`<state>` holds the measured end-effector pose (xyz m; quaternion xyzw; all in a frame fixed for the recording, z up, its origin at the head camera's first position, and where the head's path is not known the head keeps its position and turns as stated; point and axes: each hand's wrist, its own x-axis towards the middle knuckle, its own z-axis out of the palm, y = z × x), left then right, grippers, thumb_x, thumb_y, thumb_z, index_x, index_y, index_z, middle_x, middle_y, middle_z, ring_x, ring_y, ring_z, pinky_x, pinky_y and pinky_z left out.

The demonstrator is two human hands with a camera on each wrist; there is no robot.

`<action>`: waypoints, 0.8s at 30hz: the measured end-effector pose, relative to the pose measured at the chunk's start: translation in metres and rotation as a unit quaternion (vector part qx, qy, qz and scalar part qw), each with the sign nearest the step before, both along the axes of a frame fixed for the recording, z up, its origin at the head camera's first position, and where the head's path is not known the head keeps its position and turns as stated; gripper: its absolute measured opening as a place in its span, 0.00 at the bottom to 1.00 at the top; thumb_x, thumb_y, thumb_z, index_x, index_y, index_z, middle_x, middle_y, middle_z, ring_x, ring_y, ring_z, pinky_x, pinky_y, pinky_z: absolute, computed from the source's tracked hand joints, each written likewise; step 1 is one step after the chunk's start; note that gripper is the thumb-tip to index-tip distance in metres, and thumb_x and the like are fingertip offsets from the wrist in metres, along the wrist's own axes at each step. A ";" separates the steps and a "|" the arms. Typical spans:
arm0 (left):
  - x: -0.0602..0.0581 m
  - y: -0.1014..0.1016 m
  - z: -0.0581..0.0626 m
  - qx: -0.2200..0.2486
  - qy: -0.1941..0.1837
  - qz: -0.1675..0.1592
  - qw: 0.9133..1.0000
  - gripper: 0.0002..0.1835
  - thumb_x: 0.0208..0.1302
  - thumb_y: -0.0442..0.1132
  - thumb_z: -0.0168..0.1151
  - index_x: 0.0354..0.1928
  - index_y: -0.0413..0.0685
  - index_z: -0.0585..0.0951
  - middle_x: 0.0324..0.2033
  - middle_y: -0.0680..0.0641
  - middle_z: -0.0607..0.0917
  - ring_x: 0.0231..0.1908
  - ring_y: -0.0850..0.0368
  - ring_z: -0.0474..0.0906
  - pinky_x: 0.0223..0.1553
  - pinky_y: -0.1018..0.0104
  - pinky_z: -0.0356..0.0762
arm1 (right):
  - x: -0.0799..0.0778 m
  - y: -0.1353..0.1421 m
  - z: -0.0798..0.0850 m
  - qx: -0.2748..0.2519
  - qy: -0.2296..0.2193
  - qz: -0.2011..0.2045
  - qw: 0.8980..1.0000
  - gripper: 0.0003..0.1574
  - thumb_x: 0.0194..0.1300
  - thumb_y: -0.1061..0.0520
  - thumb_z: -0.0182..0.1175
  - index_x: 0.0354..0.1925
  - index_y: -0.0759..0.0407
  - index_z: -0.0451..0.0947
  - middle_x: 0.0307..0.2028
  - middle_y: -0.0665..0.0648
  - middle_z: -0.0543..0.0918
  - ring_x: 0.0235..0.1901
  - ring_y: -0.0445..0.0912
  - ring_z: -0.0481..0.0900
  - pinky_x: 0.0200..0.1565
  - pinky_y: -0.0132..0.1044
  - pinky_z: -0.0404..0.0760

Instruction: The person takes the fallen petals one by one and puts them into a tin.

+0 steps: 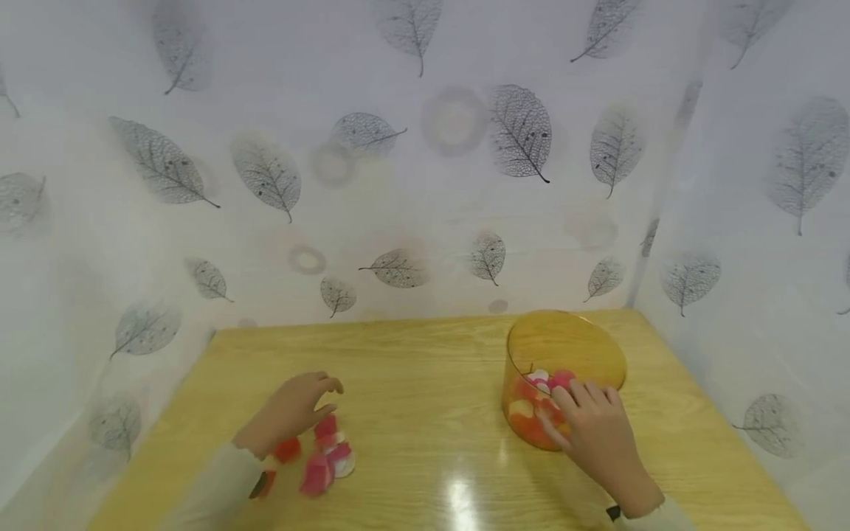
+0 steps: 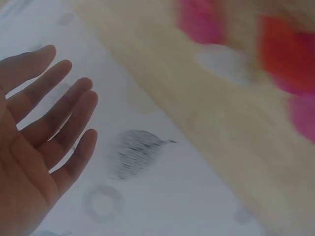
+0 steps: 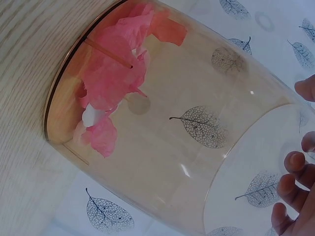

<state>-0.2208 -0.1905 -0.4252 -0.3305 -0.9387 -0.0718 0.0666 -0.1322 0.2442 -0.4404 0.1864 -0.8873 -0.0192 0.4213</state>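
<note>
A clear amber-tinted cylindrical container point(image 1: 511, 394) stands at the right of the table in the head view. Pink, red and white petals point(image 3: 115, 69) lie in its bottom, along with a thin brown stick. My right hand point(image 1: 600, 435) is at the near side of its open rim, fingers loosely bent; the right wrist view finds nothing between them. More pink, red and white petals point(image 1: 317, 472) lie in a loose pile on the table's left. Just over that pile hovers my left hand point(image 1: 292, 409), its fingers spread and holding nothing, as the left wrist view confirms.
The wooden table point(image 1: 425, 391) is bounded by pale walls point(image 1: 425, 199) printed with grey leaves on the far side, left and right. A dark band point(image 1: 614, 512) circles my right wrist.
</note>
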 end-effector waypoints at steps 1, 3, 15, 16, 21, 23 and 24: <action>0.000 -0.008 -0.005 -0.003 -0.012 0.010 1.000 0.11 0.52 0.39 0.70 0.38 0.49 0.80 0.34 0.50 0.84 0.35 0.53 0.81 0.39 0.58 0.80 | 0.000 0.001 0.000 -0.002 0.001 0.000 1.000 0.35 0.69 0.34 0.32 0.28 0.58 0.69 0.22 0.56 0.72 0.22 0.52 0.69 0.25 0.41 0.62; 0.000 -0.020 -0.013 -0.007 -0.034 0.031 0.999 0.12 0.50 0.38 0.70 0.38 0.48 0.80 0.34 0.49 0.83 0.34 0.53 0.81 0.38 0.58 0.80 | 0.001 0.001 0.000 -0.005 0.004 0.001 1.000 0.35 0.69 0.34 0.32 0.27 0.58 0.69 0.22 0.56 0.72 0.22 0.52 0.69 0.25 0.42 0.63; -0.008 -0.041 -0.057 -0.018 -0.119 0.129 0.984 0.13 0.51 0.39 0.67 0.41 0.47 0.80 0.30 0.50 0.82 0.28 0.56 0.78 0.33 0.59 0.79 | 0.002 0.001 0.000 -0.006 0.002 -0.001 1.000 0.36 0.69 0.33 0.31 0.30 0.59 0.71 0.22 0.56 0.72 0.22 0.52 0.69 0.26 0.43 0.64; -0.008 -0.042 -0.058 -0.020 -0.117 0.131 0.984 0.13 0.51 0.39 0.67 0.40 0.47 0.80 0.29 0.51 0.82 0.28 0.57 0.77 0.32 0.59 0.78 | 0.002 0.001 0.000 -0.005 0.001 0.000 1.000 0.36 0.69 0.33 0.31 0.30 0.59 0.71 0.22 0.56 0.72 0.22 0.52 0.69 0.26 0.43 0.64; -0.008 -0.041 -0.061 -0.010 -0.102 0.130 0.986 0.08 0.54 0.38 0.67 0.36 0.48 0.80 0.27 0.51 0.81 0.25 0.59 0.75 0.30 0.61 0.76 | 0.001 0.000 0.000 -0.005 0.001 0.002 1.000 0.36 0.69 0.33 0.32 0.29 0.59 0.71 0.22 0.56 0.71 0.22 0.52 0.69 0.26 0.43 0.63; -0.009 -0.042 -0.062 -0.003 -0.102 0.133 0.986 0.07 0.54 0.38 0.67 0.35 0.49 0.80 0.26 0.52 0.81 0.25 0.60 0.75 0.30 0.62 0.76 | 0.001 0.000 0.000 -0.005 0.001 0.004 1.000 0.35 0.69 0.33 0.32 0.29 0.59 0.71 0.22 0.56 0.71 0.22 0.52 0.68 0.26 0.43 0.63; -0.009 -0.042 -0.063 0.001 -0.103 0.136 0.985 0.06 0.54 0.38 0.67 0.34 0.49 0.80 0.26 0.52 0.81 0.25 0.60 0.75 0.30 0.62 0.76 | 0.001 -0.001 0.000 -0.005 0.002 0.006 1.000 0.35 0.69 0.33 0.32 0.29 0.59 0.71 0.22 0.56 0.71 0.22 0.52 0.68 0.26 0.43 0.63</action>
